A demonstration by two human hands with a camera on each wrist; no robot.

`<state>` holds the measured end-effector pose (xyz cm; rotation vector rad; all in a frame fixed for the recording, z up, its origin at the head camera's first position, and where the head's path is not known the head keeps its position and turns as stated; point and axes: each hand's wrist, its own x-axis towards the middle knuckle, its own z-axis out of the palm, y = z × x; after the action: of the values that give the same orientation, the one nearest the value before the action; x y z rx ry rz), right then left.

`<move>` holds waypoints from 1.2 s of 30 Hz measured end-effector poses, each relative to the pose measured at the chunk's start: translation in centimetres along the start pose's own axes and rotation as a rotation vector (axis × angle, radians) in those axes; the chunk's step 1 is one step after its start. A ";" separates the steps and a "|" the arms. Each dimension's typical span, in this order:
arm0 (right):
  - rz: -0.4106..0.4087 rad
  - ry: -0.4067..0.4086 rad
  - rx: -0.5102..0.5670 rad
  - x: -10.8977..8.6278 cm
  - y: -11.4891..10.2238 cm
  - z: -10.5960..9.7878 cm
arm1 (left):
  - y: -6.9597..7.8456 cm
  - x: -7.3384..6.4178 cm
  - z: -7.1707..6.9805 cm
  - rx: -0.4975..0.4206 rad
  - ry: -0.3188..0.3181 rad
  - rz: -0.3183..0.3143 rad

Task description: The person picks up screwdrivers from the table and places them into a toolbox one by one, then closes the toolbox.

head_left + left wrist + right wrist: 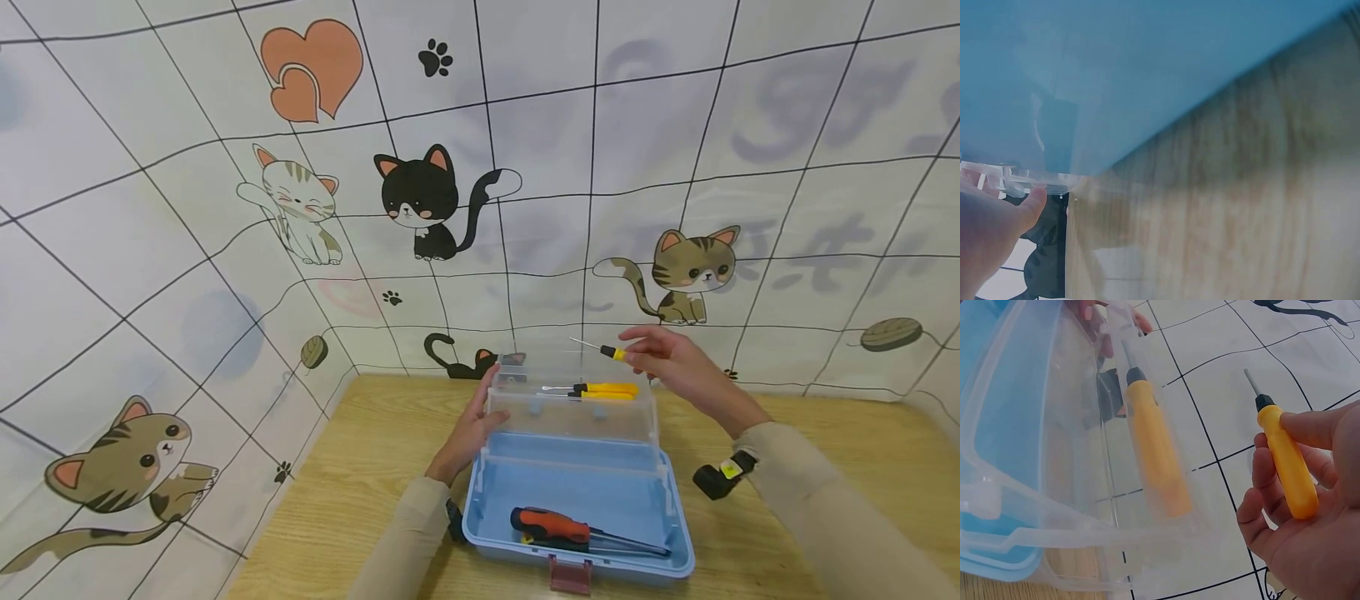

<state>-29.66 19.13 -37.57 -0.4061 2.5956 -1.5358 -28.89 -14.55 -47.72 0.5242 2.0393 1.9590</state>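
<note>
A small yellow screwdriver (1288,465) with a black collar is pinched between thumb and fingers of my right hand (671,364), raised at the right of the clear tray (570,417). My left hand (474,429) grips the tray's left end, its thumb over the edge. Two more yellow screwdrivers (609,392) lie in that tray, which stands tilted up at the back of the light blue toolbox (577,483). On the box floor a large red and black screwdriver (551,525) lies across another tool, mostly hidden under it.
The toolbox stands on a wooden table (352,475), its dark red latch (570,575) facing front. Behind the table hangs a white gridded wall covering (540,208) printed with cats. A black strap mount (723,473) sits at the right wrist.
</note>
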 end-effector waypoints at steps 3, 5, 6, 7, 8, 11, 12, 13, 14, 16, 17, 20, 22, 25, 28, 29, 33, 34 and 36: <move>-0.004 -0.022 -0.001 0.3 0.1 0.2 | 0.0 0.0 0.0 0.001 -0.005 -0.003; -0.009 -0.038 -0.005 0.6 0.2 0.4 | -0.1 0.0 0.0 -0.002 -0.010 -0.006; -0.011 -0.046 -0.005 0.7 0.3 0.5 | -0.2 0.1 -0.1 -0.006 -0.011 -0.006; -0.014 -0.052 -0.008 0.8 0.3 0.6 | -0.5 0.2 -0.2 -0.011 -0.011 -0.006; -0.015 -0.058 -0.009 0.9 0.4 0.7 | -0.7 0.3 -0.2 -0.019 -0.009 -0.004; -0.023 -0.070 -0.007 1.2 0.5 0.9 | -1.6 0.6 -0.4 -0.023 0.002 -0.005; -0.025 -0.074 -0.006 1.3 0.6 1.0 | -1.9 0.7 -0.5 -0.022 0.004 -0.004; -0.026 -0.077 -0.009 1.4 0.6 1.1 | -2.1 0.8 -0.5 -0.017 0.008 -0.001; -0.028 -0.080 -0.011 1.5 0.8 1.1 | -2.3 0.8 -0.5 -0.011 0.010 0.005; -0.027 -0.083 -0.016 1.7 1.0 1.2 | -2.5 0.9 -0.5 -0.002 0.012 0.018; -0.027 -0.085 -0.020 1.8 1.0 1.3 | -2.6 0.9 -0.5 0.001 0.012 0.024; -0.026 -0.090 -0.029 1.9 1.0 1.5 | -2.6 1.0 -0.4 0.005 0.011 0.038; -0.026 -0.094 -0.034 1.9 0.9 1.6 | -2.6 1.0 -0.4 0.004 0.014 0.035; -0.024 -0.102 -0.044 2.0 0.8 1.8 | -2.5 1.0 -0.4 0.001 0.015 0.031; -0.014 -0.105 -0.047 2.2 0.9 2.1 | -2.5 1.1 -0.4 -0.001 0.011 0.027; -0.011 -0.107 -0.047 2.3 0.9 2.2 | -2.5 1.0 -0.4 -0.004 0.008 0.028; 0.002 -0.109 -0.053 2.6 1.0 2.5 | -2.4 1.0 -0.5 -0.016 -0.004 0.025; 0.004 -0.110 -0.053 2.7 1.0 2.6 | -2.4 1.0 -0.6 -0.013 -0.001 0.023; 0.006 -0.108 -0.067 2.8 1.0 2.8 | -2.5 1.0 -0.6 -0.010 0.004 0.020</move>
<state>-31.88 16.43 -39.68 -0.4740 2.5684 -1.3869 -30.19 -14.73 -50.15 0.5414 2.0337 1.9819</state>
